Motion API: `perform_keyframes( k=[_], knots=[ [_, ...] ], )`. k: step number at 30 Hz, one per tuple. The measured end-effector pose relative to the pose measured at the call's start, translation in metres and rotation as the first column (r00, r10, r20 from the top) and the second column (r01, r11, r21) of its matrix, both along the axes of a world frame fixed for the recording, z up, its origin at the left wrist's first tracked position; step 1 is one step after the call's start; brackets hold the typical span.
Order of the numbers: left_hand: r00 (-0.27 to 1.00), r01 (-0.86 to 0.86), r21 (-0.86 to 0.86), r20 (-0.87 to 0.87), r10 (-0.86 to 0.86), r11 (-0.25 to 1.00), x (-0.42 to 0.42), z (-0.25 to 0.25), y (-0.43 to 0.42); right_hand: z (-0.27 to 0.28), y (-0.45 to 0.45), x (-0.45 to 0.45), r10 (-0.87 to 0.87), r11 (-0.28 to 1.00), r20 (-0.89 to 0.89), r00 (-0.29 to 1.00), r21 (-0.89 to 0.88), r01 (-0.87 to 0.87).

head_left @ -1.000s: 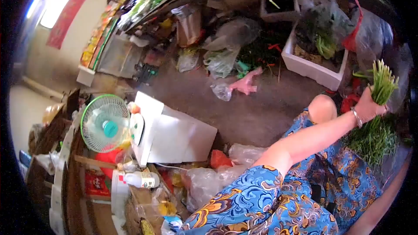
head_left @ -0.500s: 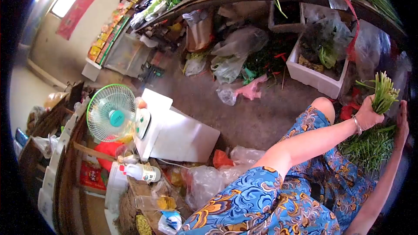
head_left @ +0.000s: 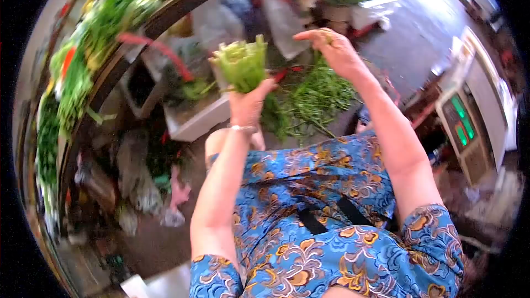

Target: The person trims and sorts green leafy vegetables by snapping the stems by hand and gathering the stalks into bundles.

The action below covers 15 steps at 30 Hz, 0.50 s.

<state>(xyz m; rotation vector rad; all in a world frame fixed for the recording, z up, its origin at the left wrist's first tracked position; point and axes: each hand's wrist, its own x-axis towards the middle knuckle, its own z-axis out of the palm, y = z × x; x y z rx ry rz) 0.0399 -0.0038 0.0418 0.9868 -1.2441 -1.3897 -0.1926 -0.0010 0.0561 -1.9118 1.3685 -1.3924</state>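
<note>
My left hand [head_left: 247,102], with a bracelet at the wrist, is wrapped around a bunch of green vegetable stalks [head_left: 242,66], their pale cut ends pointing up. To the right, my right hand [head_left: 335,52] is raised with one finger stretched out to the left; nothing clear shows in it. Its other fingers are blurred and partly hidden. Beneath it, a loose heap of thin leafy greens [head_left: 323,96] lies on the floor beyond my knees, some sprigs reaching up close to the fingers.
A white foam box [head_left: 199,118] stands left of the bunch. Leafy vegetables [head_left: 83,77] line a raised shelf along the left. At right is a scale with a lit green display [head_left: 462,121]. Plastic bags [head_left: 281,19] hang at the back, and a pink bag [head_left: 178,187] lies on the floor.
My view has swung to the right, so the fan has left it and the scale has come in. My left hand still grips the bunch; my right hand is now raised above the heap.
</note>
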Motion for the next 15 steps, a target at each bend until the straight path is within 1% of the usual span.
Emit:
perform_keyframes(
  k=[1, 3, 4, 5, 7, 8, 9, 11, 12, 13, 15],
  knots=[
    [0.999, 0.026, -0.061, 0.024, -0.024, 0.998, 0.001, 0.001, -0.004, 0.009, 0.010, -0.002, 0.042, 0.996, 0.116, 0.992, 0.073, -0.050],
    [0.990, 0.141, -0.064, 0.008, -0.141, 0.988, -0.004, 0.004, -0.010, 0.024, 0.024, -0.011, 0.020, 0.960, 0.266, 0.964, 0.265, -0.093],
    [0.983, 0.175, -0.049, 0.062, -0.172, 0.983, -0.007, 0.007, -0.012, 0.025, 0.027, -0.015, 0.006, 0.954, 0.286, 0.958, 0.286, -0.091],
    [0.978, 0.198, -0.050, 0.069, -0.194, 0.979, -0.014, 0.008, -0.012, 0.024, 0.028, -0.020, -0.016, 0.957, 0.292, 0.956, 0.283, -0.070],
    [0.965, 0.228, -0.084, 0.151, -0.214, 0.970, -0.027, 0.012, -0.013, 0.019, 0.029, -0.029, 0.022, 0.968, 0.325, 0.946, 0.230, -0.102],
    [0.955, 0.233, -0.111, 0.214, -0.206, 0.966, -0.033, 0.013, -0.014, 0.016, 0.027, -0.032, 0.014, 0.977, 0.309, 0.951, 0.199, -0.079],
    [0.948, 0.261, -0.106, 0.215, -0.234, 0.960, -0.038, 0.013, -0.015, 0.020, 0.030, -0.033, 0.033, 0.956, 0.373, 0.927, 0.259, -0.138],
    [0.946, 0.318, -0.023, 0.065, -0.316, 0.948, -0.049, 0.008, -0.021, 0.027, 0.035, -0.033, 0.016, 0.949, 0.360, 0.933, 0.288, -0.128],
    [0.937, 0.350, -0.039, 0.027, -0.349, 0.936, -0.053, 0.005, -0.023, 0.025, 0.033, -0.035, 0.032, 0.947, 0.366, 0.930, 0.287, -0.145],
    [0.930, 0.366, -0.023, 0.023, -0.366, 0.930, -0.055, 0.003, -0.026, 0.023, 0.030, -0.037, 0.010, 0.944, 0.369, 0.929, 0.303, -0.130],
    [0.913, 0.404, 0.010, 0.068, -0.403, 0.915, -0.057, -0.001, -0.031, 0.022, 0.028, -0.040, -0.021, 0.901, 0.371, 0.928, 0.410, -0.144]
  ],
)
